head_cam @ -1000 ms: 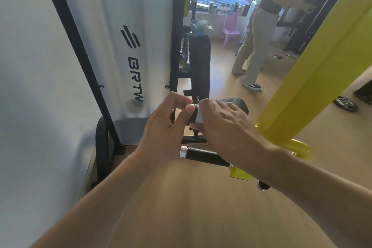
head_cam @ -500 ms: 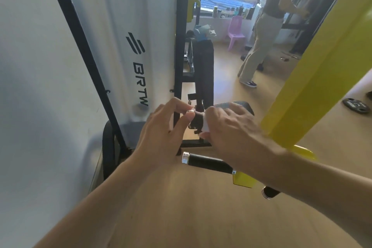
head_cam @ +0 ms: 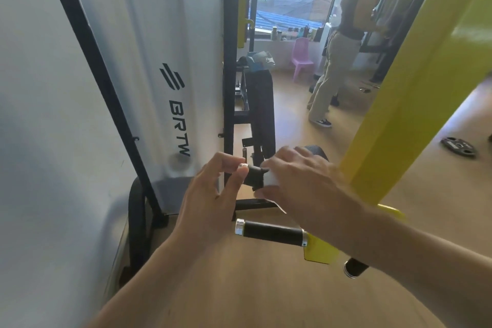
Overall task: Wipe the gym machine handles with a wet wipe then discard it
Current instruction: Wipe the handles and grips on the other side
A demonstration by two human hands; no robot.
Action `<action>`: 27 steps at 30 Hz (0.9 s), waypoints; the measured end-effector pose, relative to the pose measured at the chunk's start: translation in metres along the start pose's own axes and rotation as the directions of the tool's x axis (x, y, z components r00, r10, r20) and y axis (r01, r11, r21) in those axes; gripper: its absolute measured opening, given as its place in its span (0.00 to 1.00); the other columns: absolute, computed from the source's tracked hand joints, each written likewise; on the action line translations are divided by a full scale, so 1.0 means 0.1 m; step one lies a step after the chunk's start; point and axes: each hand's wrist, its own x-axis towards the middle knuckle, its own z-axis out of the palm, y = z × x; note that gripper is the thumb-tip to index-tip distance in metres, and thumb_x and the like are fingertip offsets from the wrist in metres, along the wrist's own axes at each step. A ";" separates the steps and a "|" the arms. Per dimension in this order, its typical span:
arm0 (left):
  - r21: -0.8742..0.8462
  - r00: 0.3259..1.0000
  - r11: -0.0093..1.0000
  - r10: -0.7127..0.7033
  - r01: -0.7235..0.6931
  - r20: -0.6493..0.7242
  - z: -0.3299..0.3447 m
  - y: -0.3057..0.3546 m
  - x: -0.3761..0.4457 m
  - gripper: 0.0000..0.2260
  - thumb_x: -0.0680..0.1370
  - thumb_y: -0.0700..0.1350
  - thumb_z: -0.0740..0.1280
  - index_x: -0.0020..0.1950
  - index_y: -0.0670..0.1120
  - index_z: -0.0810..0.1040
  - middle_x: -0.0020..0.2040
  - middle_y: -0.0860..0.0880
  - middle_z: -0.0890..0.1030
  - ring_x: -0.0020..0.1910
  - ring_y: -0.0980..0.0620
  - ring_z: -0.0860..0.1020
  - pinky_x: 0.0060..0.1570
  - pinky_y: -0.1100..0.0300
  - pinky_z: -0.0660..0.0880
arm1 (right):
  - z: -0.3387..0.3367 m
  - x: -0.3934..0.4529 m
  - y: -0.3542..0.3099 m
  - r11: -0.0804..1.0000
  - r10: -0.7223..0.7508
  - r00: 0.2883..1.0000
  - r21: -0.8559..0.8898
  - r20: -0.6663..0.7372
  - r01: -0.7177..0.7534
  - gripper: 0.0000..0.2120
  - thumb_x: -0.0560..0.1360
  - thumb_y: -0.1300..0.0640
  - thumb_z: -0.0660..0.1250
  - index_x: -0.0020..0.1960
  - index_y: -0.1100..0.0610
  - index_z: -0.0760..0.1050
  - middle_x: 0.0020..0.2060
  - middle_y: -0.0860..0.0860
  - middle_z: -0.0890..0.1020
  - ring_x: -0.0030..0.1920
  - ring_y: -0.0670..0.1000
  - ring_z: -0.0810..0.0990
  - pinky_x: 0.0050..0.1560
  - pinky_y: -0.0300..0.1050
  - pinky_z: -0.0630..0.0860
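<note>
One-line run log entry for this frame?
phase: wiping upper handle | right hand: wet wipe around handle | left hand: pinches handle end | lower handle: untouched

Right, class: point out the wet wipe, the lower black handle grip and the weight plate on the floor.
wet wipe [head_cam: 270, 178], head view, white fold showing under the right hand's fingers.
lower black handle grip [head_cam: 273, 231], head view, middle of the black sleeve.
weight plate [head_cam: 458, 146], head view, its top face.

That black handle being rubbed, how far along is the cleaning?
Nothing looks finished yet. The right hand wraps a white wet wipe round the upper black rubber handle, whose chrome end the left hand pinches. The lower black handle is untouched, and the wipe is not yet discarded.
</note>
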 end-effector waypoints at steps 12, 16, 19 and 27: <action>-0.016 0.999 1.000 0.024 -0.025 -0.035 0.03 -0.08 -0.08 0.11 0.78 0.64 0.57 0.52 0.61 0.75 0.48 0.63 0.82 0.52 0.60 0.81 0.53 0.49 0.80 | -0.05 -0.10 0.04 0.956 -0.047 0.987 0.292 0.155 -0.001 0.23 0.80 0.40 0.57 0.71 0.50 0.63 0.57 0.49 0.80 0.54 0.51 0.78 0.52 0.44 0.75; -0.039 0.999 0.998 0.039 -0.040 -0.026 0.03 -0.07 -0.08 0.08 0.82 0.58 0.59 0.52 0.59 0.76 0.48 0.64 0.83 0.52 0.61 0.81 0.52 0.60 0.78 | 0.10 -0.06 0.01 0.908 -0.057 0.998 0.415 -0.004 0.054 0.16 0.81 0.53 0.63 0.68 0.52 0.75 0.54 0.51 0.83 0.50 0.51 0.81 0.46 0.30 0.73; -0.063 0.999 0.998 0.026 -0.028 -0.019 0.05 -0.07 -0.07 0.06 0.81 0.56 0.59 0.52 0.60 0.75 0.47 0.63 0.83 0.49 0.60 0.82 0.48 0.66 0.77 | 0.21 -0.07 -0.02 0.920 -0.118 0.980 0.353 -0.162 0.169 0.18 0.74 0.51 0.70 0.62 0.56 0.80 0.53 0.54 0.84 0.47 0.52 0.84 0.46 0.46 0.83; -0.076 0.999 0.997 -0.032 0.033 0.005 0.14 -0.07 -0.06 0.05 0.81 0.58 0.60 0.51 0.59 0.72 0.46 0.61 0.83 0.49 0.57 0.83 0.51 0.48 0.81 | 0.38 -0.25 0.09 0.951 0.074 0.989 -0.291 -0.131 -0.110 0.17 0.62 0.56 0.77 0.46 0.61 0.77 0.33 0.57 0.82 0.33 0.59 0.82 0.61 0.67 0.75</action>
